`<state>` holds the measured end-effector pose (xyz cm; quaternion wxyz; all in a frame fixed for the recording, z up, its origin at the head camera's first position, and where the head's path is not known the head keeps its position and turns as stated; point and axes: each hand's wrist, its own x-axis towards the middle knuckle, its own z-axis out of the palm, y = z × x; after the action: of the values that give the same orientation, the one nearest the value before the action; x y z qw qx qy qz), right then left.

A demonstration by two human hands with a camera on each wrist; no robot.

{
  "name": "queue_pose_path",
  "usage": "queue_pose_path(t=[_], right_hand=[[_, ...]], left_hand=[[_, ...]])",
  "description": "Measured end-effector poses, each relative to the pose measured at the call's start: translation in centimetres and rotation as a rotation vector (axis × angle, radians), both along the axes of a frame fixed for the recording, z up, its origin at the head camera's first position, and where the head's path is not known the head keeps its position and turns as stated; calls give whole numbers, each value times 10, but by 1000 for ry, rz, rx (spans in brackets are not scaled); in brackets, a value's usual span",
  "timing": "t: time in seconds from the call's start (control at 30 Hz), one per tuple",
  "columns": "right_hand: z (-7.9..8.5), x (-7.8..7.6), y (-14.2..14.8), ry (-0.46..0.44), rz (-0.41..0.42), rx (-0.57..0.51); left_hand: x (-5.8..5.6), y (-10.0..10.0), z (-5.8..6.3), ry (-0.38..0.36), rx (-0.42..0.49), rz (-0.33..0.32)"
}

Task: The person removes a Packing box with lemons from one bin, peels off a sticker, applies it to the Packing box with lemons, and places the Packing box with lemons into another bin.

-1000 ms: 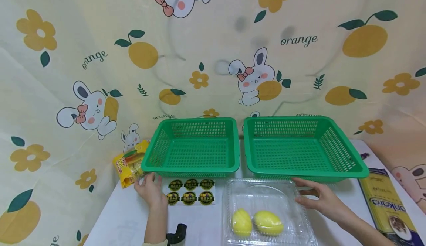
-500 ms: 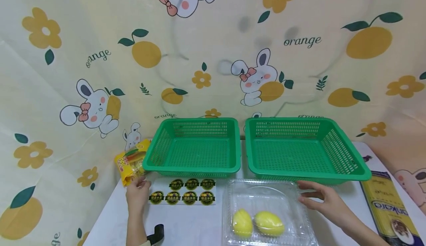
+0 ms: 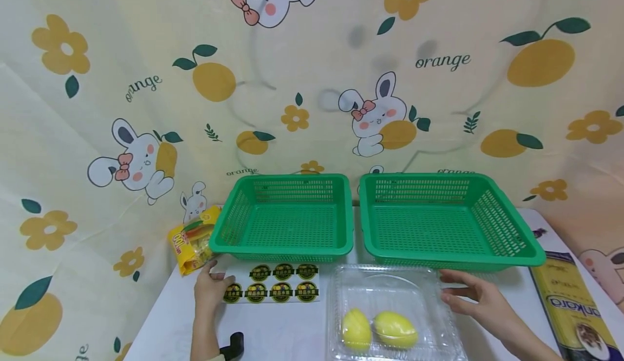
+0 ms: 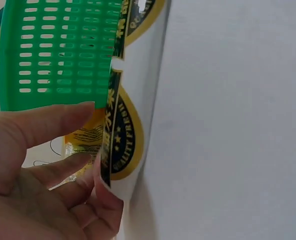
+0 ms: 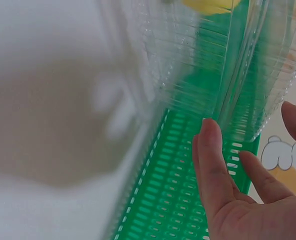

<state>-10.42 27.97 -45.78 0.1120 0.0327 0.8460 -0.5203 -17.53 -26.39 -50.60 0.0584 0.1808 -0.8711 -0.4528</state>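
Two hands on the white tabletop (image 3: 292,328), both low, near front edge of the baskets. My left hand (image 3: 208,290) pinches the left end of the white sticker sheet w/ round black-and-gold labels (image 3: 273,290); left wrist view shows that edge lifted off the table, thumb and fingers (image 4: 63,120) curled around it. Sheet lies just in front of the left green slotted plastic basket (image 3: 285,217), beside the yellow snack packet (image 3: 190,242).

My right hand (image 3: 475,298) is relaxed, fingers straight and spread, fingertips (image 5: 210,140) at the right rim of the clear plastic clamshell box (image 3: 390,301); cannot tell if touching. Nothing gripped. Box holds two yellow mango-shaped fruits (image 3: 380,328), side by side, and sits in front of the right green slotted basket (image 3: 446,220). Long yellow pasta packet (image 3: 567,301) lies at far right.
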Motion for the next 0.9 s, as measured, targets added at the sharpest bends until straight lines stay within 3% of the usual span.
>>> queue_pose_path(t=[0.2, 0.53, 0.7, 0.9], right_hand=[[-3, 2, -1, 7, -6, -56], [-3, 3, -2, -9, -16, -48], [-4, 3, -2, -19, -20, -72], [-5, 3, -1, -20, -13, -92]], left_hand=[[2, -1, 7, 9, 87, -7], [6, 1, 20, 15, 239, -15], [4, 4, 21, 5, 304, -43], [1, 7, 18, 16, 373, -29]])
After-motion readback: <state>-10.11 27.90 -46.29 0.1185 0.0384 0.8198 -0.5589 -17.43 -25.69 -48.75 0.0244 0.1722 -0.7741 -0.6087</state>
